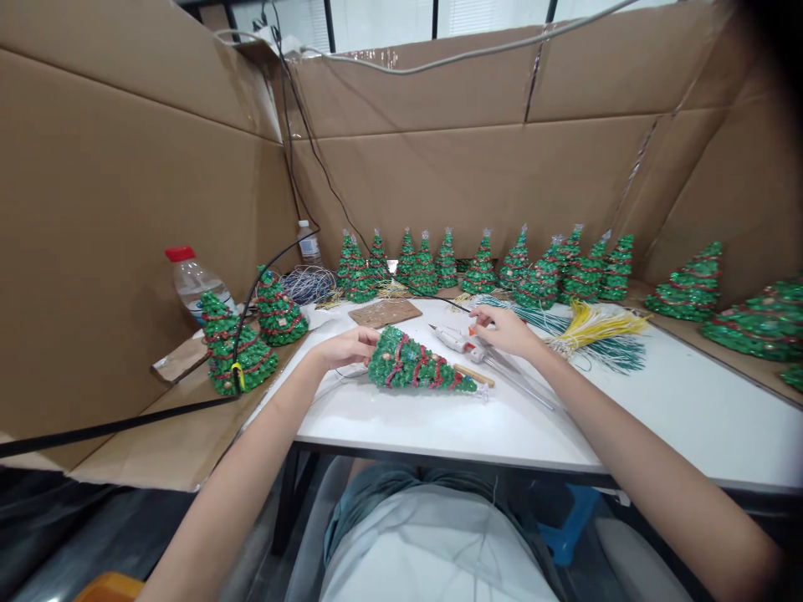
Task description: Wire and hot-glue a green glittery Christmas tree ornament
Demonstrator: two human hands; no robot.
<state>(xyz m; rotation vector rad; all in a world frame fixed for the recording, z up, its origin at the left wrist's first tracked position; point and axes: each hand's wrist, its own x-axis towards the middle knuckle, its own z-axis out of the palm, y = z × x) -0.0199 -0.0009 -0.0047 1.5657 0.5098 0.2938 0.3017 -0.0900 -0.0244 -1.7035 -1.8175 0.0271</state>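
Note:
A green beaded Christmas tree (411, 361) with red garland lies on its side above the white table, its clear star tip pointing right. My left hand (352, 346) is closed on its base; some fingers are hidden behind the tree. Further right, my right hand (502, 329) has its fingers curled at the orange part and handle of a hot glue gun (457, 340). The gun's nozzle points left, and a long clear glue stick (524, 386) extends from its back. Beside the tree tip lies a short wooden stick (475, 374).
Several finished beaded trees (425, 266) line the back, with more at both sides. A brown board (385, 313) lies behind the tree. Yellow and green wire bundles (586, 328) rest right. Black cable (332, 188) hangs across. Bottles (199, 280) stand left; cardboard walls (439, 167) surround the table.

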